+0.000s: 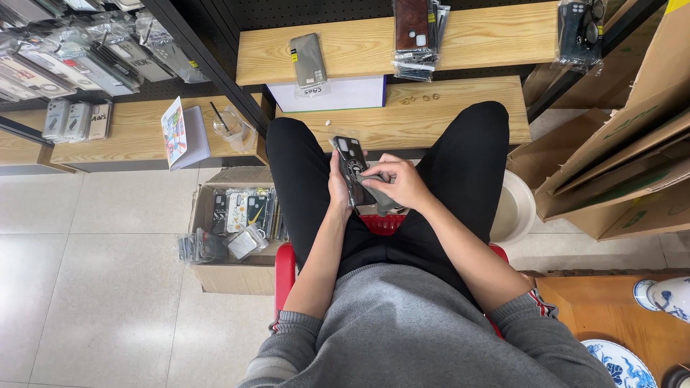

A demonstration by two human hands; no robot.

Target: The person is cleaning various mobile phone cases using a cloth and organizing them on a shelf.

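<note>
left hand (338, 188) clamped around dark phone case (352, 169), fingers wrapped on its left edge, case upright and tilted slightly away, held over the lap between the knees. right hand (400, 181) closed on the case's right edge, fingertips pinching a grey cloth (381, 197) against its lower part; cloth hanging just below the case.

surroundings, big to small:
- pale tiled floor (93, 287) on the left.
- lower wooden shelf (431, 115) straight ahead, just past the knees; upper wooden shelf (467, 36) above it.
- stacked cardboard sheets (618, 158) leaning at right.
- open cardboard box (226, 237) on the floor beside the left leg, filled with packaged phone cases, some spilling over its left side.
- red stool (285, 269) under the seated person, edges showing at both hips.
- white bucket (514, 208) behind the right knee.
- white box (338, 93) between the two shelves.
- notebook with colourful cover (183, 133) on the left shelf, clear plastic cup with straw (228, 126) just beside it.
- bundle of bagged cases (417, 36) on the upper shelf, single grey case in a sleeve (307, 59) well apart to its left.
- blue-and-white plate (618, 363) at bottom right on a wooden surface.
- small gold rings (420, 98) on the lower shelf, too small to count reliably.
</note>
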